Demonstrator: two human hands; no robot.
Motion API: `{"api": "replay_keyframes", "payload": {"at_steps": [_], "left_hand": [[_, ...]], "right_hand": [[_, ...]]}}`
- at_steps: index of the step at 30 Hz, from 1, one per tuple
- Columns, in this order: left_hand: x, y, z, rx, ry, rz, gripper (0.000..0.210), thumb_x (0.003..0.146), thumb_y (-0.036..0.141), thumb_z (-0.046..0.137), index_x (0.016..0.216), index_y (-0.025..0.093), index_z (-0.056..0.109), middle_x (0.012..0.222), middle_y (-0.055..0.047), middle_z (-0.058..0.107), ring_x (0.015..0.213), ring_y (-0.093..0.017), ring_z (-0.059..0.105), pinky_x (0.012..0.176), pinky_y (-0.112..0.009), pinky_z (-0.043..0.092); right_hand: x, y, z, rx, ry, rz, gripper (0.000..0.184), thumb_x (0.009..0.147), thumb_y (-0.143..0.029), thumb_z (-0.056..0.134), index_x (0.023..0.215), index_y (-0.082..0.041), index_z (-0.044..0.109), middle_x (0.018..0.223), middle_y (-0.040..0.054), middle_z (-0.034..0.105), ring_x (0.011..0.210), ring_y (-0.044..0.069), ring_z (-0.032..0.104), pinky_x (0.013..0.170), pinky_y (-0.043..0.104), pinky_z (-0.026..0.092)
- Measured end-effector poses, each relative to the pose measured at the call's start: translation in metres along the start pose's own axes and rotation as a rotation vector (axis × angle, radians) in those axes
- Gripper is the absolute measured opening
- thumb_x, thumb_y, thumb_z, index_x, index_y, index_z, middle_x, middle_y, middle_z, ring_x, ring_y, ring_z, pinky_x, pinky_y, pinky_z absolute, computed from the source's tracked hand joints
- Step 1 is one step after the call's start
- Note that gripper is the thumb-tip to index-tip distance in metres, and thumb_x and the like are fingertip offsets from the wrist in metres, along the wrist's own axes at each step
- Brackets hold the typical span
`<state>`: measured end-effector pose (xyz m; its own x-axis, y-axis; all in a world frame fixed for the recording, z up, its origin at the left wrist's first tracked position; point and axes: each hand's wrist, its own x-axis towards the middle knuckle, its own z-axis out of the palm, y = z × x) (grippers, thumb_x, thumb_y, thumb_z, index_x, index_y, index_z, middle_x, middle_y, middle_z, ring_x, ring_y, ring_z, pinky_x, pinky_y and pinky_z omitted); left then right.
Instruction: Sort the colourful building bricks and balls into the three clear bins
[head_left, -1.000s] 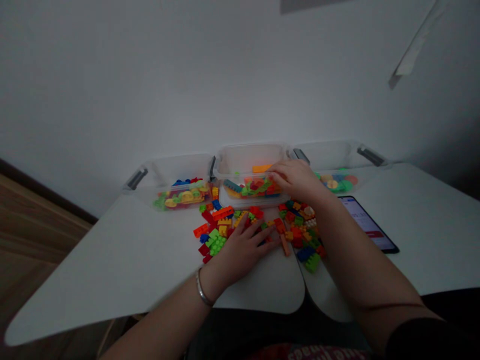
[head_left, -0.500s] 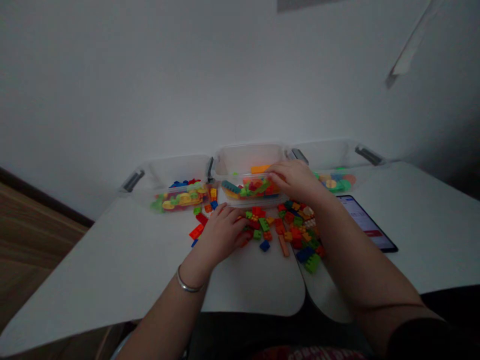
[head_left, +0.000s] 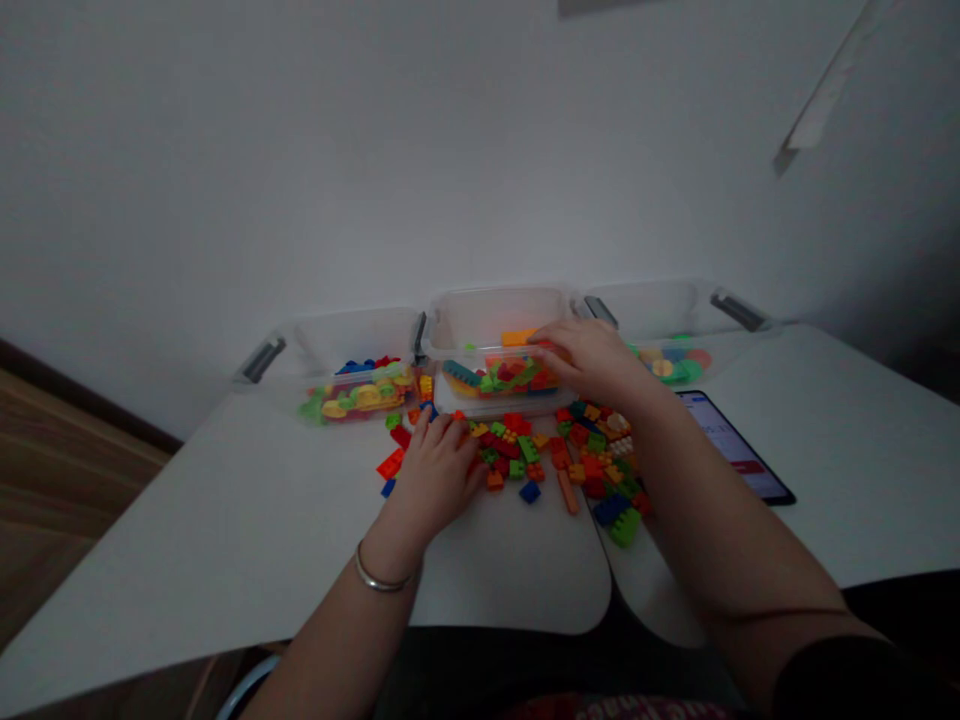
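Note:
My left hand point(head_left: 439, 465) lies palm down over the left part of a pile of toy building bricks point(head_left: 517, 450), fingers apart and touching some of them. What is beneath the palm is hidden. My right hand point(head_left: 589, 355) reaches over the front rim of the middle clear plastic bin point(head_left: 495, 300). Its fingers are bent around the end of a long orange brick point(head_left: 517, 338), which lies level above the mixed bricks in that bin. Near my left hand are a red brick point(head_left: 390, 463) and a blue brick point(head_left: 388, 488).
A left clear bin point(head_left: 352, 325) holds yellow, blue and red pieces. The right clear bin point(head_left: 660, 300) contains green and round pieces. A phone point(head_left: 739, 450) with its screen lit lies beside my right forearm. A gap point(head_left: 611, 570) splits the white tabletop point(head_left: 517, 570).
My left hand has shifted slightly left, uncovering an orange brick and other bricks beside its thumb. My right hand and the long orange brick have stayed nearly still.

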<state>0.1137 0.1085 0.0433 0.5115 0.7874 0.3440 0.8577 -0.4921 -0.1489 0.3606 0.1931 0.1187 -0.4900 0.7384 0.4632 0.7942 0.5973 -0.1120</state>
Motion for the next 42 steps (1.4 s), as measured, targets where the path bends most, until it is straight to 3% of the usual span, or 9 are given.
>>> {"api": "replay_keyframes", "payload": {"at_steps": [4,6,9,12,17,30,42], "left_hand": [[-0.003,-0.001,0.002,-0.026,0.025,0.014,0.024,0.086,0.034,0.062,0.100,0.018,0.075,0.114,-0.012,0.067,0.120,-0.035,0.051,0.116,-0.064,0.026],[-0.003,-0.001,0.001,-0.051,0.034,0.008,0.025,0.086,0.035,0.062,0.102,0.019,0.074,0.113,-0.012,0.067,0.119,-0.034,0.050,0.116,-0.063,0.027],[-0.001,-0.003,-0.002,-0.076,0.073,-0.028,0.021,0.086,0.030,0.060,0.098,0.019,0.073,0.107,-0.010,0.068,0.113,-0.032,0.052,0.113,-0.059,0.032],[0.000,-0.009,-0.005,-0.047,0.137,-0.120,0.016,0.085,0.022,0.058,0.091,0.017,0.072,0.100,-0.010,0.068,0.105,-0.030,0.054,0.105,-0.054,0.041],[-0.001,-0.014,-0.007,0.024,0.192,-0.270,0.017,0.086,0.020,0.056,0.093,0.016,0.071,0.101,-0.010,0.069,0.102,-0.030,0.055,0.097,-0.049,0.046],[-0.002,-0.016,-0.001,0.039,0.146,-0.316,0.020,0.087,0.025,0.055,0.098,0.016,0.069,0.108,-0.011,0.068,0.103,-0.030,0.057,0.093,-0.046,0.048],[-0.002,-0.018,0.004,-0.022,0.101,-0.294,0.027,0.088,0.023,0.049,0.107,0.014,0.067,0.113,-0.014,0.067,0.105,-0.031,0.059,0.092,-0.045,0.050]], "right_hand": [[-0.003,-0.018,-0.009,0.079,0.135,-0.083,0.031,0.096,-0.028,0.045,0.110,-0.015,0.069,0.115,0.0110,0.070,0.110,0.025,0.060,0.098,0.040,0.040],[-0.005,-0.034,-0.014,0.140,0.118,-0.119,0.028,0.095,-0.026,0.046,0.106,-0.016,0.070,0.108,0.0102,0.072,0.105,0.023,0.062,0.094,0.036,0.042],[-0.008,-0.060,-0.012,0.184,-0.122,-0.147,0.025,0.095,-0.028,0.050,0.104,-0.019,0.072,0.104,0.0071,0.073,0.096,0.020,0.065,0.081,0.030,0.046],[-0.011,-0.078,0.003,0.093,-0.361,-0.183,0.022,0.093,-0.029,0.054,0.099,-0.023,0.074,0.102,0.0053,0.073,0.091,0.020,0.067,0.068,0.027,0.045],[-0.013,-0.088,0.035,0.010,-0.503,-0.146,0.026,0.094,-0.032,0.052,0.097,-0.022,0.075,0.101,0.0077,0.074,0.090,0.023,0.069,0.066,0.029,0.047],[-0.016,-0.092,0.059,-0.028,-0.467,-0.092,0.036,0.093,-0.042,0.050,0.098,-0.016,0.073,0.101,0.0117,0.072,0.089,0.024,0.068,0.068,0.031,0.050],[-0.018,-0.096,0.066,0.018,-0.449,-0.074,0.025,0.090,-0.033,0.056,0.098,-0.016,0.072,0.102,0.0117,0.072,0.090,0.025,0.069,0.069,0.032,0.051]]}}
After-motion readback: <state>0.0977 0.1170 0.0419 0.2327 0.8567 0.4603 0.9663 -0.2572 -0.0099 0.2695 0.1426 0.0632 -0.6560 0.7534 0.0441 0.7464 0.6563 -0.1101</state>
